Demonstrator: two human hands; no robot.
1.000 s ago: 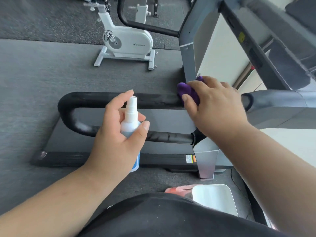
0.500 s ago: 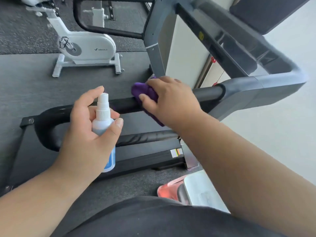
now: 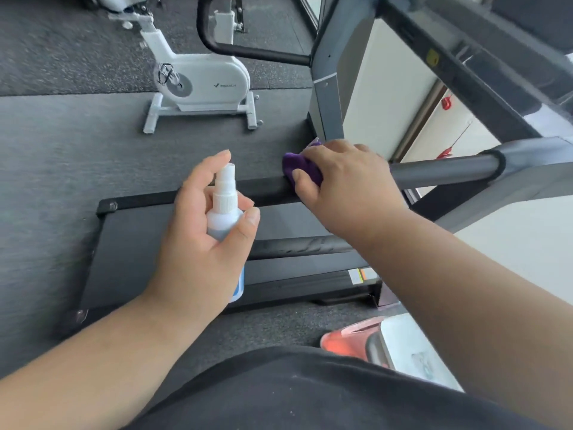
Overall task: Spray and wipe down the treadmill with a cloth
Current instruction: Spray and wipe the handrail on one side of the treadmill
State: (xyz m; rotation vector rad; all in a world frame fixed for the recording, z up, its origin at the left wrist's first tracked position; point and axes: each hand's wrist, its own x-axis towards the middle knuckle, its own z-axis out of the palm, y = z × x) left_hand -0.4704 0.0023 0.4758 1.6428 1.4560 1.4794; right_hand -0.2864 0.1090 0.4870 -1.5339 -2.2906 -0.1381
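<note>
Dark grey carpet floor (image 3: 62, 156), speckled black rubber mat (image 3: 62, 57) beyond it toward the far edge. White exercise bike (image 3: 201, 85) stands on the carpet near the mat edge. Pale wall (image 3: 387, 97) at right, daylight lit.

Left grip (image 3: 201, 240): fingers curled round a small spray bottle (image 3: 224, 212), thumb on its right side, index finger raised beside the nozzle.
Left forearm: bare, reaching in from the lower left, bottle held upright.
Right grip (image 3: 347, 187): palm down, fingers bent over a purple cloth (image 3: 299, 167), pressing it on the handrail (image 3: 440, 170).
Right forearm: bare, stretched in from the lower right edge, wrist about straight.
</note>
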